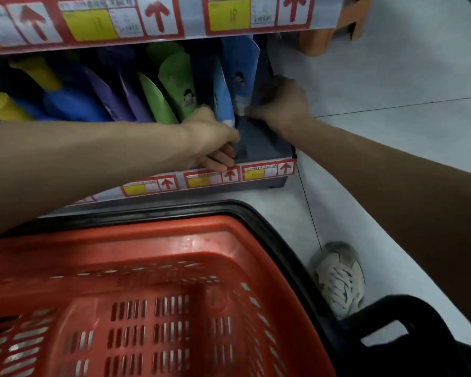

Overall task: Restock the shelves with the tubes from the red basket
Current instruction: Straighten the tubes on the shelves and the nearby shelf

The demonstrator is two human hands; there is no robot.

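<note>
Both my arms reach into the bottom shelf [264, 148]. My left hand [212, 134] sits at the foot of a blue tube [223, 102], its fingers curled down at the shelf's front edge. My right hand [280, 104] grips the base of a second blue tube [239, 74] at the shelf's right end, beside the dark end panel. Green tubes [174, 83], purple tubes [114, 96] and yellow and blue tubes [65, 96] stand in leaning rows to the left. The red basket [158, 295] lies below, and no tubes show in its visible part.
The shelf above carries a rail of red-arrow price labels [152, 17]. The lower rail [229, 175] has smaller labels. An orange stool [335, 25] stands at the back right on the pale tiled floor. A shoe [340, 278] and a dark bag strap [403, 317] lie right of the basket.
</note>
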